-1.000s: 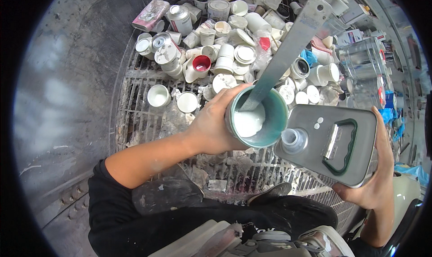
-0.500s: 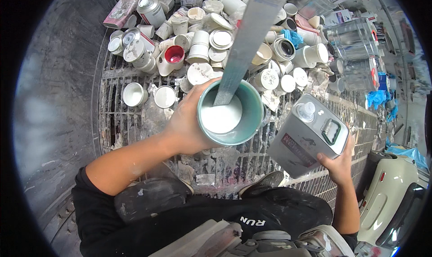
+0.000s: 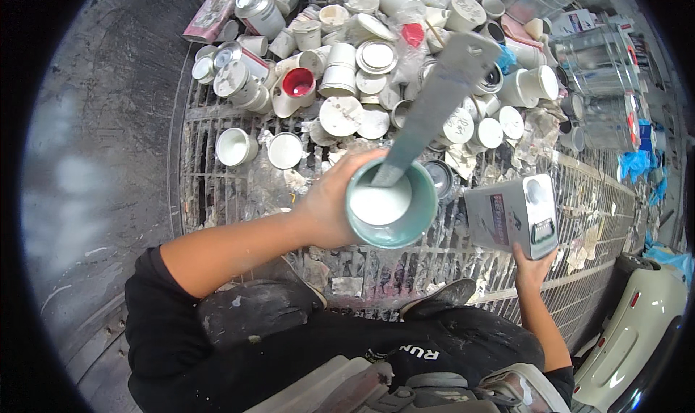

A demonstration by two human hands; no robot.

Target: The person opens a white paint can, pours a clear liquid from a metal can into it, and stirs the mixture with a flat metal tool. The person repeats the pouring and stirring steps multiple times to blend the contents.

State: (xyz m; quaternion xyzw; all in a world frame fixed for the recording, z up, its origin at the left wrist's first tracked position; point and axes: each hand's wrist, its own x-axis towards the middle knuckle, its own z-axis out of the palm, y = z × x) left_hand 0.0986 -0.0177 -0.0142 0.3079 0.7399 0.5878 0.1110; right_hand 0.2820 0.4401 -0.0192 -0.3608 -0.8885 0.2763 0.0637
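Gripped by the right hand point(image 3: 534, 267), the rectangular metal can point(image 3: 511, 216) has moved clear of the teal cup point(image 3: 424, 209) the left hand point(image 3: 326, 207) wraps above the floor grating point(image 3: 592, 209); pouring seems paused.

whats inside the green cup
The green cup holds white liquid and the lower end of a metal strip. The liquid hides the cup's bottom and any submerged part of the strip.

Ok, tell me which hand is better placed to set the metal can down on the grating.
The right hand, I'd judge: it holds the metal can, while the left hand is taken up with the green cup, a metal strip leaning in it.
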